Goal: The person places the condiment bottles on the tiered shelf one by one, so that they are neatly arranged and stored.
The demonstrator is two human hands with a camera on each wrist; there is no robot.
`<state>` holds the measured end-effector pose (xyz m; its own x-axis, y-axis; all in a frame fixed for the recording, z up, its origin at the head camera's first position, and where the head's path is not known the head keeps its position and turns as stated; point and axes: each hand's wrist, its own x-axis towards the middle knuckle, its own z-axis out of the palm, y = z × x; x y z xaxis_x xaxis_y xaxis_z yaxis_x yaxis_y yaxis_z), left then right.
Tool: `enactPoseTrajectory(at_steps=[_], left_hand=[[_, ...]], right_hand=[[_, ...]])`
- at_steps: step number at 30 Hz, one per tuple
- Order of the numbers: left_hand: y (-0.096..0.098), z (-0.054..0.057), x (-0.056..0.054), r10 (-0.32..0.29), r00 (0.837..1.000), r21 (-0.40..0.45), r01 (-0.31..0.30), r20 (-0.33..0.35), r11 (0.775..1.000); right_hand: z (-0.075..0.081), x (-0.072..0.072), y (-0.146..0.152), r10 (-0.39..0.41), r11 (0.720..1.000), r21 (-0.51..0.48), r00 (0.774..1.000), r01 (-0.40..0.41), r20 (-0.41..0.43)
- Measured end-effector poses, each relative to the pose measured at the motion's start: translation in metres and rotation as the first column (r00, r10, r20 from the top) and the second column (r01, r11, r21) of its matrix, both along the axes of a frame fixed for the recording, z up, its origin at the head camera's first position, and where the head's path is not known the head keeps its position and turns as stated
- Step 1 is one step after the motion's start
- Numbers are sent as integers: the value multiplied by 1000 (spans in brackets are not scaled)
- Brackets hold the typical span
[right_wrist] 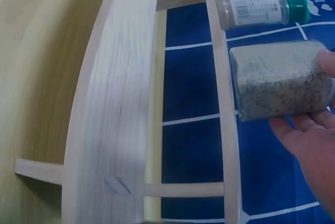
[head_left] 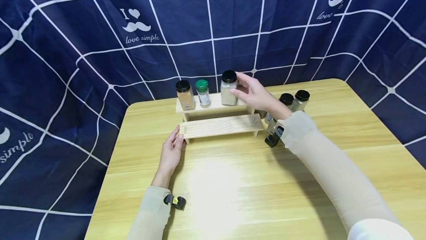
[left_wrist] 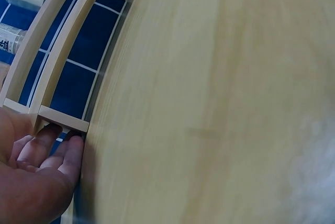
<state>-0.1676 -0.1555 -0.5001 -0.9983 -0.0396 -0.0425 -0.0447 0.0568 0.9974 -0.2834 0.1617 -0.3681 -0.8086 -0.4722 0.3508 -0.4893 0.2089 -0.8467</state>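
Note:
A two-tier wooden spice rack [head_left: 221, 126] stands on the table. My left hand [head_left: 171, 152] grips the left end of its lower tier; in the left wrist view the fingers [left_wrist: 68, 156] curl by the end's support. My right hand [head_left: 254, 91] holds a black-lidded spice jar [head_left: 228, 91] at the right part of the upper tier. In the right wrist view this jar [right_wrist: 280, 80] shows pale, speckled contents, with its base at the shelf edge. Left of it on the upper tier stand a green-capped shaker [head_left: 203, 94] and a black-lidded jar of orange-brown powder [head_left: 186, 95].
Beside the rack's right end stand several more jars, among them a black-lidded one [head_left: 300, 100]; my right forearm partly hides them. Behind the wooden table [head_left: 139, 129] hangs a dark blue curtain [head_left: 233, 18] with white lines.

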Motion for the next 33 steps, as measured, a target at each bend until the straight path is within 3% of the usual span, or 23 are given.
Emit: enactPoseTrajectory(at_steps=[10,14,20,33], left_hand=[[6,-4,0,-5,1000,-7,5,-21,1000],[6,-5,0,-5,1000,-18,4,-21,1000],[6,-4,1,1,1000,-29,-1,-11,1000],[2,-5,1,-6,1000,-17,6,-6,1000]], right_hand=[[-3,-2,-6,8,999,36,1000,-9,20],[-1,0,-6,-28,999,48,999,26,40],[3,10,5,-125,990,69,990,120,66],[9,37,55,-229,973,46,973,228,28]])
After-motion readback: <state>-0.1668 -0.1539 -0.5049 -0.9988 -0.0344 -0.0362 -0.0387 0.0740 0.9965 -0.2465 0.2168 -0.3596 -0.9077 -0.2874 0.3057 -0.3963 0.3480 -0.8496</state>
